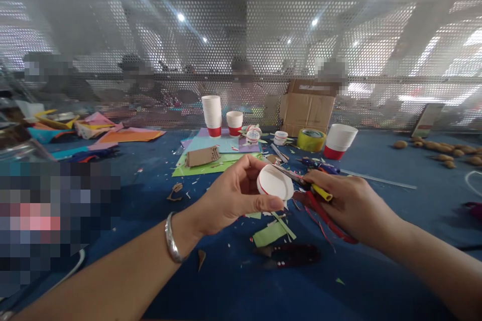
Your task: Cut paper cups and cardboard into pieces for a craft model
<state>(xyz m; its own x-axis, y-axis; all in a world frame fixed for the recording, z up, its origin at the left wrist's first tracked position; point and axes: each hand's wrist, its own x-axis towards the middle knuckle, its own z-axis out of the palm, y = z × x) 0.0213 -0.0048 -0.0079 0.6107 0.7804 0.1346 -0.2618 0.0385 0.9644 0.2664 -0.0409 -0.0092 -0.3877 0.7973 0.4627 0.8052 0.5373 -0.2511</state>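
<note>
My left hand [241, 193] grips a cut-down paper cup [276, 183], a shallow white piece with a red line around its side, tilted with its open side towards me. Yellow-handled scissors [321, 192] are in my right hand [344, 200], and their blades reach the cup's far rim. Whether the blades touch the paper is hard to tell. Beneath my right hand is a red-handled tool [331, 220], partly hidden. Nearer to me lie dark thread snips [288, 256] and a green paper scrap [269, 233].
Behind my hands stand stacked paper cups [211, 113], another cup stack [340, 140], yellow tape [311, 140] and a cardboard box [307, 110]. Corrugated cardboard [202, 156] lies on green paper [178, 168]. Potato-like brown lumps [444, 148] are at right. A perforated screen [211, 55] closes the back.
</note>
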